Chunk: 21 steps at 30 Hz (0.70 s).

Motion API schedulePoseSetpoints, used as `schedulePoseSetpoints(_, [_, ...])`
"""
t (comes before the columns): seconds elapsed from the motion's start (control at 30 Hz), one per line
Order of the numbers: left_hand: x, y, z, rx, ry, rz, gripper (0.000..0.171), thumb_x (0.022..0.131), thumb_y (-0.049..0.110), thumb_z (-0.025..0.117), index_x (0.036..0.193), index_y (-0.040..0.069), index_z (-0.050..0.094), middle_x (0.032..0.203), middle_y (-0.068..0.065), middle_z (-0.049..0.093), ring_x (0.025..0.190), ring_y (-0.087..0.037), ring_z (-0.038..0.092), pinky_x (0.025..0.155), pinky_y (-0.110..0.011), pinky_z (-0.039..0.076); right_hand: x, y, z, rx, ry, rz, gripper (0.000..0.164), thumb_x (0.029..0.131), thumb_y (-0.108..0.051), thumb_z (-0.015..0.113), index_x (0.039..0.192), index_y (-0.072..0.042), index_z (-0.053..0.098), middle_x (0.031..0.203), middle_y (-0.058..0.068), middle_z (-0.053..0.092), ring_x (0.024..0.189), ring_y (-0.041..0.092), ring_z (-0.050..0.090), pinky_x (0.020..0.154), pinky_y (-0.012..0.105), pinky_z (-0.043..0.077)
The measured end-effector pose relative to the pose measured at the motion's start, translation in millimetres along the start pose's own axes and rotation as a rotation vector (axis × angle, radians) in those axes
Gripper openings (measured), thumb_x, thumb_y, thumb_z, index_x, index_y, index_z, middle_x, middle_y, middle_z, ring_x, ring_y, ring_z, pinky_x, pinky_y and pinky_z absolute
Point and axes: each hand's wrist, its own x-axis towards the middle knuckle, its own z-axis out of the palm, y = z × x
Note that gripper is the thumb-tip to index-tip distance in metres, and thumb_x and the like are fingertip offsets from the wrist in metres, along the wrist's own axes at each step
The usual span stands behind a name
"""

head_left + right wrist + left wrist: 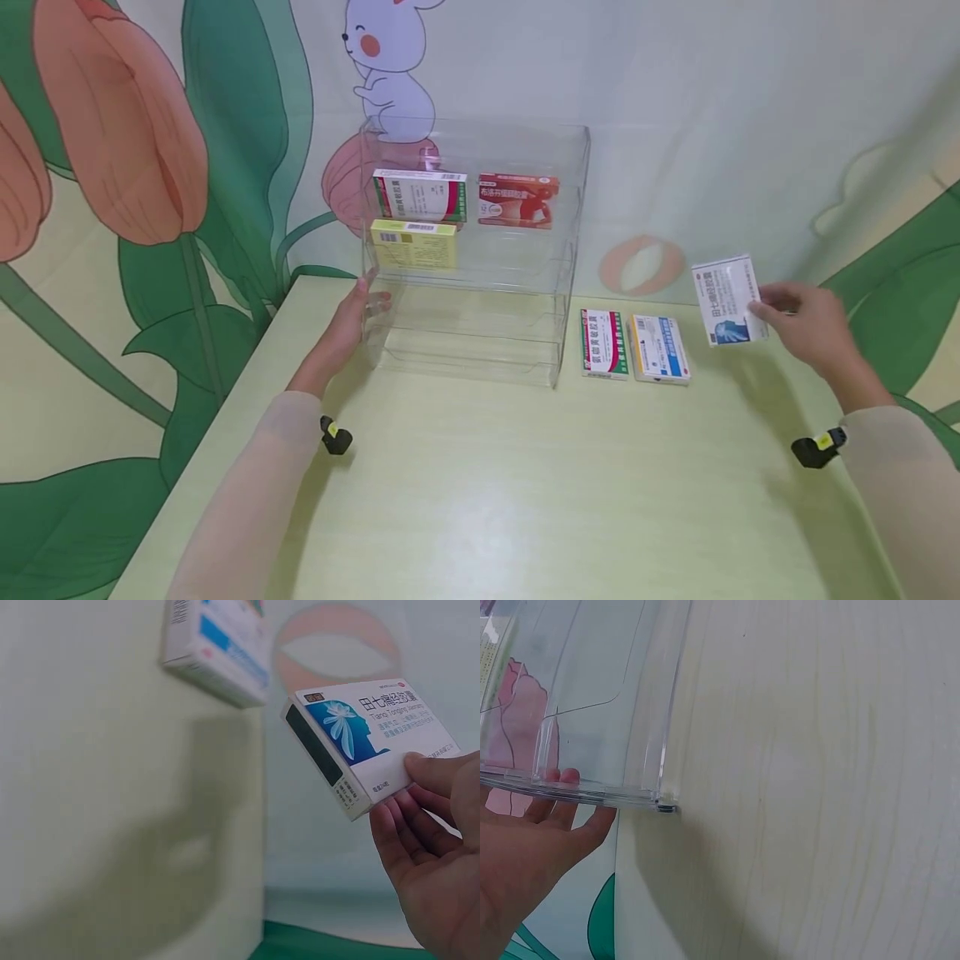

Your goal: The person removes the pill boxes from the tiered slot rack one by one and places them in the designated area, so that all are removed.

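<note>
Medicine box [727, 300], white with a blue picture, is up off the table at the right, pinched near its edge by the right hand [810, 325]. That hand is closed only to the box's thickness: the thumb presses the printed face and bent fingers support the other side. The left hand [342, 332] is partly curled and holds the left side of the clear rack [465, 350], fingertips showing through the plastic.

I judge the box to be thin card: light, fairly stiff, smooth enough to slide a little, and easily dented at the corners. A gentle pinch across the 2 broad faces, or across the narrow edges, should suit it. The rack looks stiff and slick, best held by its side wall.

Just right of the rack, 2 boxes lie side by side on the table [480, 500]: a green-and-red carton [600, 343] and a blue-and-white carton [660, 350]. Inside the rack sit 3 more: a green-edged box [420, 200] and a red box [513, 204] higher up, with a yellow box [414, 248] below the green-edged one. Behind hangs a printed cloth [675, 125].
</note>
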Motion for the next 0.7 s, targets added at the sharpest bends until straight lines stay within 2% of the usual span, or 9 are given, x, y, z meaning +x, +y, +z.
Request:
schedulePoseSetpoints(0.1, [0.0, 0.1, 0.4, 0.003, 0.0, 0.002, 0.073, 0.107, 0.071, 0.013, 0.171, 0.038, 0.004, 0.168, -0.019, 0.032, 0.157, -0.039, 0.029, 0.122, -0.071, 0.017, -4.8, 19.8, 9.2, -0.004, -0.028, 0.034, 0.061, 0.11, -0.043, 0.055, 0.144, 0.008, 0.057, 0.134, 0.034, 0.062, 0.117, 0.048, 0.06, 0.076, 0.037, 0.049])
schedulePoseSetpoints(0.27, [-0.5, 0.3, 0.5, 0.043, 0.007, -0.011, 0.07, 0.107, 0.071, 0.009, 0.171, 0.041, 0.004, 0.168, -0.018, 0.033, 0.158, -0.041, 0.026, 0.12, -0.075, 0.015, -11.6, 46.7, 24.7, 0.023, -0.05, 0.076, 0.06, 0.111, -0.041, 0.055, 0.143, 0.009, 0.057, 0.131, 0.034, 0.063, 0.111, 0.043, 0.063, 0.066, 0.022, 0.05])
schedulePoseSetpoints(0.4, [-1.9, 1.8, 1.2, 0.066, 0.012, -0.017, 0.072, 0.106, 0.073, 0.007, 0.17, 0.043, 0.004, 0.167, -0.016, 0.035, 0.158, -0.041, 0.026, 0.12, -0.076, 0.015, -17.3, 64.0, 35.3, 0.054, -0.087, 0.109, 0.064, 0.111, -0.044, 0.053, 0.144, 0.011, 0.055, 0.134, 0.034, 0.06, 0.115, 0.042, 0.06, 0.067, 0.017, 0.049])
schedulePoseSetpoints(0.57, [-2.3, 3.8, 1.6, 0.062, 0.003, -0.015, 0.067, 0.108, 0.069, 0.007, 0.17, 0.044, 0.004, 0.167, -0.018, 0.034, 0.158, -0.042, 0.026, 0.12, -0.075, 0.013, -21.9, 77.0, 45.9, 0.093, -0.111, 0.113, 0.065, 0.112, -0.041, 0.051, 0.145, 0.015, 0.051, 0.135, 0.036, 0.056, 0.117, 0.044, 0.057, 0.068, 0.014, 0.048])
schedulePoseSetpoints(0.7, [-5.8, 9.2, 1.2, 0.056, -0.005, -0.032, 0.064, 0.11, 0.063, 0.005, 0.171, 0.041, 0.002, 0.168, -0.02, 0.031, 0.159, -0.042, 0.024, 0.121, -0.074, 0.012, -21.8, 77.7, 51.9, 0.116, -0.128, 0.148, 0.067, 0.112, -0.042, 0.05, 0.146, 0.016, 0.049, 0.136, 0.037, 0.055, 0.117, 0.041, 0.056, 0.07, 0.014, 0.048])
